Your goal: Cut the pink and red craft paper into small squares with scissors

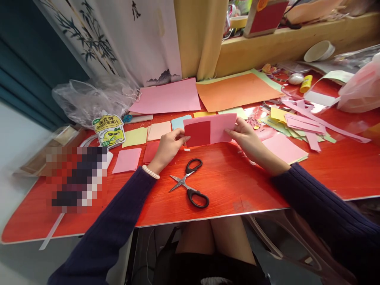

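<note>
A pink paper strip [223, 129] is held upright above the table between both hands. Against its left part lies a dark red paper square [199, 134]. My left hand [170, 147] pinches the left edge, where the red square and the strip overlap. At the other end, my right hand [246, 136] grips the strip between thumb and fingers. Below them, black-handled scissors [183, 181] rest on the table with their blades spread apart. A tiny white scrap [187, 150] sits just under the red square.
On the red table [231, 186], behind the hands, lie large pink [169, 97] and orange sheets [237, 92]. Small paper squares [127, 160] are at left. Pink offcuts [305, 122], a yellow glue stick [306, 84] and a plastic bag [362, 87] occupy the right.
</note>
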Tool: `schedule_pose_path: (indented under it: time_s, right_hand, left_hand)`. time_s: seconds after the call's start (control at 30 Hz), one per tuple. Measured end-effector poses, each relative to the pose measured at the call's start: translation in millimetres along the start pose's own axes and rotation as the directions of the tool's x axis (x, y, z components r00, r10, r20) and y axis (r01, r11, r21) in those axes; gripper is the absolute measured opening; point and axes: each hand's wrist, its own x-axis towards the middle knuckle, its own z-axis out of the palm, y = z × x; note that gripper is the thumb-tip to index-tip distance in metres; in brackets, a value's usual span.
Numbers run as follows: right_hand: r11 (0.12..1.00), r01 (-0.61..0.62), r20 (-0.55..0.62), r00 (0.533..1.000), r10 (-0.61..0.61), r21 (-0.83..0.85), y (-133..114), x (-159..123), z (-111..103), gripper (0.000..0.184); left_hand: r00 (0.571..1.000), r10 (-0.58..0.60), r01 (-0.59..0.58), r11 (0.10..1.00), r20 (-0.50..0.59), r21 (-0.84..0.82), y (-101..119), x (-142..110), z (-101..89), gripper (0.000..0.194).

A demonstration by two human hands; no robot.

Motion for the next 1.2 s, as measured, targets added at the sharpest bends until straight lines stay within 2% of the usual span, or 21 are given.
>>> schedule_pose_path:
  time_s: [0.17, 0.27, 0.37, 0.43, 0.53, 0.63, 0.93, 1.2]
  right_hand:
    - [0.989, -0.037, 0.045, 0.998, 0.031, 0.143, -16.5, -1.3, -5.1, 0.022]
    - [0.961, -0.087, 0.144, 0.988, 0.050, 0.264, -29.5, -3.7, -3.0, 0.036]
    - [0.943, -0.138, 0.243, 0.968, 0.063, 0.304, -36.2, -9.0, 5.6, 0.043]
    - [0.951, -0.172, 0.255, 0.961, 0.104, 0.258, -36.3, -13.6, 12.8, 0.038]
    - [0.947, -0.283, 0.218, 0.944, 0.247, 0.154, -34.3, -19.4, 21.5, 0.021]
    - [0.925, -0.357, 0.175, 0.926, 0.333, 0.127, -33.1, -21.4, 25.4, 0.020]
    - [0.931, -0.325, 0.158, 0.941, 0.300, 0.166, -26.0, -18.0, 23.1, 0.011]
    - [0.918, -0.339, 0.115, 0.940, 0.321, 0.207, -31.9, -20.0, 27.2, 0.008]
  left_hand:
    - [0.996, -0.079, 0.085, 0.959, 0.033, -0.269, 10.3, -0.4, -10.0, 0.014]
    - [0.995, -0.093, 0.102, 0.905, 0.044, -0.413, 18.1, -2.7, -13.7, 0.015]
    - [0.990, -0.129, 0.142, 0.860, 0.062, -0.491, 23.1, -6.7, -12.3, 0.014]
    - [0.982, -0.169, 0.191, 0.847, 0.088, -0.496, 25.5, -10.0, -9.1, 0.014]
    - [0.970, -0.204, 0.243, 0.846, 0.133, -0.474, 29.2, -14.5, -3.9, 0.015]
    - [0.964, -0.221, 0.263, 0.850, 0.146, -0.456, 32.6, -17.0, -0.7, 0.017]
    - [0.971, -0.198, 0.237, 0.872, 0.135, -0.428, 34.6, -17.5, 1.2, 0.015]
    - [0.967, -0.181, 0.242, 0.870, 0.180, -0.429, 38.3, -18.9, 0.3, 0.014]
